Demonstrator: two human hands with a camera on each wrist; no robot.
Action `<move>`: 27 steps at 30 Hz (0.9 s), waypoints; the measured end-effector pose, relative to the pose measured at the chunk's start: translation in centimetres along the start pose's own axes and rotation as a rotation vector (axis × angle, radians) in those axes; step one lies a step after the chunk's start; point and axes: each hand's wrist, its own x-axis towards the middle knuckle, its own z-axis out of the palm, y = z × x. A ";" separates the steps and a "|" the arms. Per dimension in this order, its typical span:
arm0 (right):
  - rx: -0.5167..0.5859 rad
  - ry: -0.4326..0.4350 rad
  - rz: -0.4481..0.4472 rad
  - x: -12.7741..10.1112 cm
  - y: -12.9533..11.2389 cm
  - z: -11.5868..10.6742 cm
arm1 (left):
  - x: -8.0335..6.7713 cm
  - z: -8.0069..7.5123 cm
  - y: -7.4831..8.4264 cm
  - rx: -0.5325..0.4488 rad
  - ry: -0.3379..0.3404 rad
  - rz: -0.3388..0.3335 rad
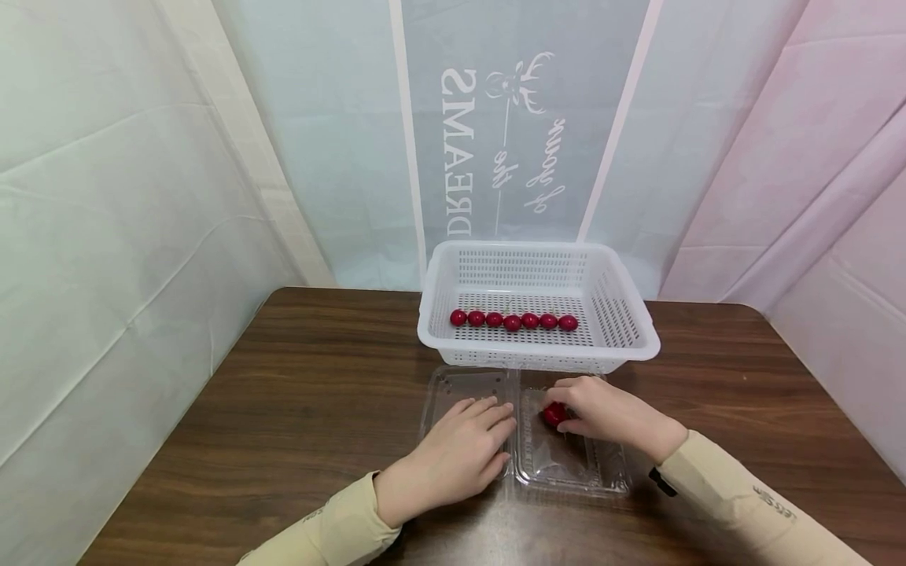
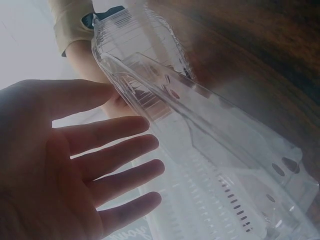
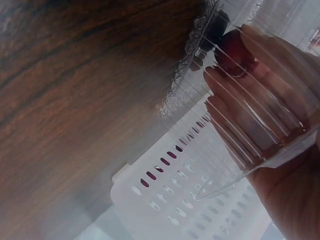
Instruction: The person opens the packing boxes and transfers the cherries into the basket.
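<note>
Pinching a red tomato (image 1: 554, 413) inside the right half of the open clamshell (image 1: 573, 464), the right hand (image 1: 605, 413) is closing its fingertips round the fruit, while the left hand (image 1: 453, 456) is lying flat, fingers straight, pressing the lid half near the table's (image 1: 283, 393) front edge. This looks like the pick-up step. Next the tomato probably needs lifting clear and carrying over the rim of the basket (image 1: 538, 358), beside the row (image 1: 513, 320) lying there.
</note>
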 end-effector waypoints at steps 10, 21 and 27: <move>0.008 0.011 -0.010 -0.2 0.2 0.1 | 0.1 0.0 0.0 -0.006 0.004 0.006; -0.037 0.047 -0.006 -0.3 -0.2 -0.9 | 0.1 0.2 -0.1 -0.014 -0.003 0.004; -0.038 0.059 -0.005 -0.4 -0.5 -1.9 | 0.0 0.2 -0.2 -0.027 -0.008 0.001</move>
